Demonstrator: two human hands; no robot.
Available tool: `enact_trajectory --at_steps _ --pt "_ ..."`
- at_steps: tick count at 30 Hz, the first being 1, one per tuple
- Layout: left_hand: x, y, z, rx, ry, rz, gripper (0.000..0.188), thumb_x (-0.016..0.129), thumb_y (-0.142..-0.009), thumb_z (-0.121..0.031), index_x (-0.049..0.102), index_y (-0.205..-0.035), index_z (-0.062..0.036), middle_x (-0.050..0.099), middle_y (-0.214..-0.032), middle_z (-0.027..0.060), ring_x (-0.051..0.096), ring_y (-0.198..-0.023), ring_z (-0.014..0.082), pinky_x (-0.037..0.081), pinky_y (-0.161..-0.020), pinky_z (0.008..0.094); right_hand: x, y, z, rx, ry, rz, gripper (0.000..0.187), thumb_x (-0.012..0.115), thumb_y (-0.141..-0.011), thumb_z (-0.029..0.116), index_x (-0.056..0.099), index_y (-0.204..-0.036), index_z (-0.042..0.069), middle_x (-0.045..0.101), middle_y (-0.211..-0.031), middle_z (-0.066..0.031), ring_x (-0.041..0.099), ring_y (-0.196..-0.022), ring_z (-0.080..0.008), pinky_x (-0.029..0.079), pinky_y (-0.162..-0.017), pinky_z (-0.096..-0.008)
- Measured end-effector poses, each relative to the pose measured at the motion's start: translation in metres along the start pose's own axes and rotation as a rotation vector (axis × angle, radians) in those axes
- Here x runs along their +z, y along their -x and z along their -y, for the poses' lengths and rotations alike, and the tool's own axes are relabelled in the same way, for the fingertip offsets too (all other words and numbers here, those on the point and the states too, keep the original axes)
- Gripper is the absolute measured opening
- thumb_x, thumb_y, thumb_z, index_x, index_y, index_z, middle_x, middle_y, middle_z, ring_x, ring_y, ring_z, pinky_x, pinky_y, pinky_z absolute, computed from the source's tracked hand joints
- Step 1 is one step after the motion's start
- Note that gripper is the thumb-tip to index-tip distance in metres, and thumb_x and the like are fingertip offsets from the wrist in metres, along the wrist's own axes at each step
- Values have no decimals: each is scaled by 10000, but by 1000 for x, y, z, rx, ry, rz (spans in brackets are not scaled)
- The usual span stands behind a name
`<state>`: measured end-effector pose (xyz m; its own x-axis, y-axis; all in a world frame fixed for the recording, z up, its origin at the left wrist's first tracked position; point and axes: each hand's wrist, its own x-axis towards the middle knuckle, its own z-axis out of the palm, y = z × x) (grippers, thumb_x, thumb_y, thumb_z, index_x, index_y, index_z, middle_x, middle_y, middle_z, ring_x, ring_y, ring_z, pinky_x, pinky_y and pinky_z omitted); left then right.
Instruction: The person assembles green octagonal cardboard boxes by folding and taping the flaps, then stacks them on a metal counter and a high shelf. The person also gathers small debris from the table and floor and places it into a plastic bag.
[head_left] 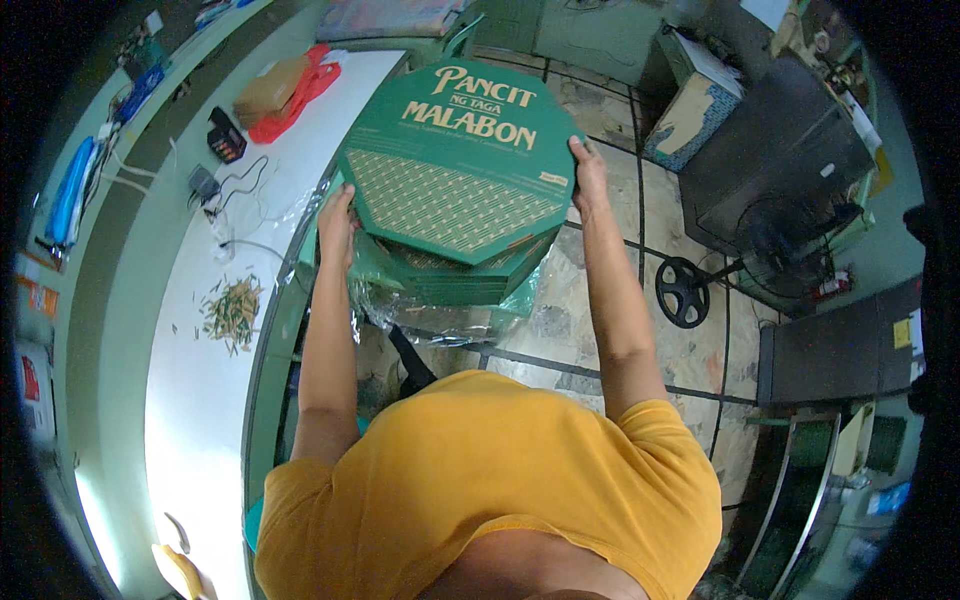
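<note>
A green octagonal cardboard food box (455,165), with pale lettering and a woven pattern on its lid, is held between my two hands. My left hand (338,225) grips its left edge, with the thumb near the top. On the far right edge, my right hand (588,172) has its thumb up on the lid and its other fingers out of sight underneath. Directly below sits a stack of similar green boxes (455,290), partly covered by the top one. Crumpled clear plastic (420,322) surrounds the stack's lower part.
Along the left runs a white table (200,400) bearing a pile of small green and tan strips (234,312), a charger (203,182), a black keypad device (226,137) and a red plastic bag (300,100). A stand fan (780,250) and a dark cabinet (775,150) are at right.
</note>
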<state>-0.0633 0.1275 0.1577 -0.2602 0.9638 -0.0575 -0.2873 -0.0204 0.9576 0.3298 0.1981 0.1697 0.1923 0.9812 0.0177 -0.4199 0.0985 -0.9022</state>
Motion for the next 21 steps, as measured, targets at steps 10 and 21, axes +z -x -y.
enact_trajectory --at_steps 10,21 --pt "-21 4 -15 -117 -68 93 623 633 -869 -411 477 -1288 23 618 -1013 98 577 -706 170 486 -607 300 1 -26 16 191 147 105 371 453 -973 237 515 -1226 -29 615 -1090 -154 635 -889 -240 519 -784 -358" --pt "-39 18 37 56 -587 -103 687 652 -823 -491 561 -1205 74 583 -1202 206 553 -1106 280 426 -918 345 -14 -46 -46 133 406 25 380 479 -954 215 499 -1223 -53 608 -1113 -141 619 -922 -238 485 -841 -361"
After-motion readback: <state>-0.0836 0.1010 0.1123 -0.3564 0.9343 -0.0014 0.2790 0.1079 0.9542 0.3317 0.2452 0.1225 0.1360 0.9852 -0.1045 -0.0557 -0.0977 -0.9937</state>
